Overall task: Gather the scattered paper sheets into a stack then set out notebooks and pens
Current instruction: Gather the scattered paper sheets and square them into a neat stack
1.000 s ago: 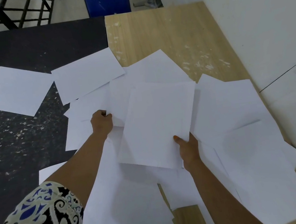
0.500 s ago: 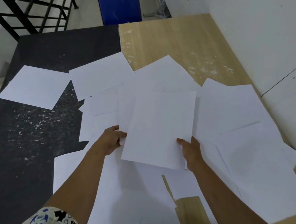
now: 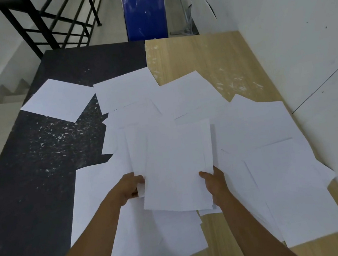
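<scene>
Many white paper sheets lie scattered over the table. A small bundle of sheets (image 3: pixel 177 165) is lifted in the middle, roughly aligned. My left hand (image 3: pixel 130 188) grips its lower left edge, with one sheet (image 3: pixel 136 153) sticking out to the left. My right hand (image 3: pixel 215 183) holds the bundle's lower right edge, thumb on top. Loose sheets lie at the far left (image 3: pixel 59 100), at the back (image 3: pixel 125 91), on the right (image 3: pixel 275 156) and near me (image 3: pixel 101 212). No notebooks or pens are in view.
The table is half black (image 3: pixel 18 169) and half light wood (image 3: pixel 208 56). A white wall (image 3: pixel 303 45) runs along its right side. A blue chair (image 3: pixel 144 13) stands behind the far edge. A black railing (image 3: pixel 53 25) and stairs are at the back left.
My left hand drew a sheet from the left toward me and brought it to the bundle held by my right hand. The bundle now sits straighter between both hands.
</scene>
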Tool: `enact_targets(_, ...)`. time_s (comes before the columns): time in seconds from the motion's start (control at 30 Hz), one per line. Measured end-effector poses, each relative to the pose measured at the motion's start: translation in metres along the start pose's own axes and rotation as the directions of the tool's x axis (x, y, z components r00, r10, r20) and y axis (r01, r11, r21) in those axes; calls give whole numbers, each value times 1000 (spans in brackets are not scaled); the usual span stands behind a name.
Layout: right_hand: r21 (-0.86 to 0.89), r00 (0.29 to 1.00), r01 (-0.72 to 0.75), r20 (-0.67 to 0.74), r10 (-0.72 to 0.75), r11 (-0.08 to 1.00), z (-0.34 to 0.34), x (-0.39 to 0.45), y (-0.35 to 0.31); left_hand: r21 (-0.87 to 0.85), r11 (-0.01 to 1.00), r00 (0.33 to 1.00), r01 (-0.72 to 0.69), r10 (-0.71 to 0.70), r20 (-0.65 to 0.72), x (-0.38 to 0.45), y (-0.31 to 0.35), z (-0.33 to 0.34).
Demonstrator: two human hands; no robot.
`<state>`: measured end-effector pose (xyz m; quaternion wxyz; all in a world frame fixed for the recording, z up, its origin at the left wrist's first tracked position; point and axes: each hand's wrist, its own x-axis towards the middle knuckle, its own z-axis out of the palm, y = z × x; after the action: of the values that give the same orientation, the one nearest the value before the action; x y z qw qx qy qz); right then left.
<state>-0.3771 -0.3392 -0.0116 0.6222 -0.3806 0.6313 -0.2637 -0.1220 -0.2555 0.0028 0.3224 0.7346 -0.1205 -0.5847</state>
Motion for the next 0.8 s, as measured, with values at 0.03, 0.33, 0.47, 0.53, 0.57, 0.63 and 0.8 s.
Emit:
enact_targets(0.03,-1,1000,-2,1,2,1000,0,-2,2,14,1000,1000,-17,17,-11,-3,-2,-1)
enact_targets(0.33,46,999,-36,20,35,998,3,-36,26,93,954,899,-287,301,-318,-45,-38,13)
enact_targets(0.47,28,996,-56,72,54,998,10,-52,39,0,981,934,-193,183,-307,-58,-59,5)
enact_targets(0.53,2,994,-53,92,52,999,13,-58,42,-26,989,947,-143,129,-293,-61,-69,-4)
enact_targets(0.57,-10,993,-48,104,49,999,14,-60,43,-30,992,954,-124,111,-277,-66,-73,-8)
enact_targets(0.63,-31,990,-30,138,35,999,18,-66,43,-71,993,954,-93,68,-293,-72,-77,-15)
enact_targets(0.8,-128,967,-12,252,44,992,31,-83,42,-184,980,981,-76,41,-188,-89,-91,-25)
